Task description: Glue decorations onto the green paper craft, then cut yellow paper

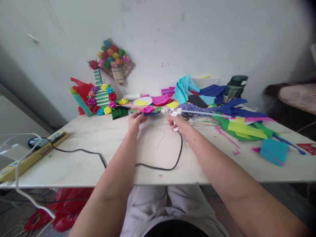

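My right hand (178, 122) is closed around the handle of a white hot glue gun (175, 113). A long white glue stick (207, 113) juts from its back, and its nozzle points left. My left hand (137, 121) grips the near left edge of a flat craft piece (155, 112) with blue and green at its rim. A pink paper flower (148, 109) lies on that piece, just beyond my left fingertips. Between the glue gun's nozzle and the flower there is a small gap. A black cord (181, 148) trails from the gun's handle across the table.
A flower-decked paper guitar (101, 95) leans at the back left by a teal tube (82, 103). A yellow power strip (37, 153) lies at the left edge. Purple yarn (197, 108), crepe paper (185, 89) and a dark bottle (235, 89) crowd the back right.
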A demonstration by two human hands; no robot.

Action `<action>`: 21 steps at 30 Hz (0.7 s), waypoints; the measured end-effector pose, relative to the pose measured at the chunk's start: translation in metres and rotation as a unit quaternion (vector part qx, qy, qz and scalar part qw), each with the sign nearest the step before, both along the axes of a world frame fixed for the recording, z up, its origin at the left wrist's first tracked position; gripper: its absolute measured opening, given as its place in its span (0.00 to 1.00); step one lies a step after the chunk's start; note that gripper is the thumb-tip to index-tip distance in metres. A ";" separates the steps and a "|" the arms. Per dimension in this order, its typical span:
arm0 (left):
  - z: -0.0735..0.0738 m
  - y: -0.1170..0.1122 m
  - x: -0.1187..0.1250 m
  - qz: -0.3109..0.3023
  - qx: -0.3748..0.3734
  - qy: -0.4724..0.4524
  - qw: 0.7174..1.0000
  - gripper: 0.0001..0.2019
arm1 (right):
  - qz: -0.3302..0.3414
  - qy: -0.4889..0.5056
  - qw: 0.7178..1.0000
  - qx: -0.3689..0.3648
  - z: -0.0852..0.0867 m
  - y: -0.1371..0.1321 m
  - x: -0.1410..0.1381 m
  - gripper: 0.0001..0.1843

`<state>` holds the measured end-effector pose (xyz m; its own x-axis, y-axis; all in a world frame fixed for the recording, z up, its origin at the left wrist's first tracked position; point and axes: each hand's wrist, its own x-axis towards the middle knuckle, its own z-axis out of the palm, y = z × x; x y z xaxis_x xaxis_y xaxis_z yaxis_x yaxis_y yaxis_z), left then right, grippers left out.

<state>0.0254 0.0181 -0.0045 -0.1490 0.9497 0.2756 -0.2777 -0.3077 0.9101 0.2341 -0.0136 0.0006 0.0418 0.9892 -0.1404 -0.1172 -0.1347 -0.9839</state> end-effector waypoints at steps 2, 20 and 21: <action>0.000 -0.001 0.000 -0.002 0.003 0.002 1.000 0.15 | 0.005 0.002 1.000 0.000 -0.001 0.001 0.000 0.05; -0.002 0.002 0.000 -0.002 0.004 0.001 1.000 0.16 | 0.027 0.005 1.000 -0.003 0.000 -0.001 -0.007 0.06; -0.002 0.002 0.000 -0.002 0.004 0.001 1.000 0.16 | 0.027 0.007 1.000 -0.003 0.000 -0.002 -0.007 0.06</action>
<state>0.0255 0.0197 -0.0070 -0.1444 0.9481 0.2832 -0.2769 -0.3134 0.9083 0.2267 -0.0151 0.0007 -0.0133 0.9890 -0.1470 -0.1228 -0.1475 -0.9814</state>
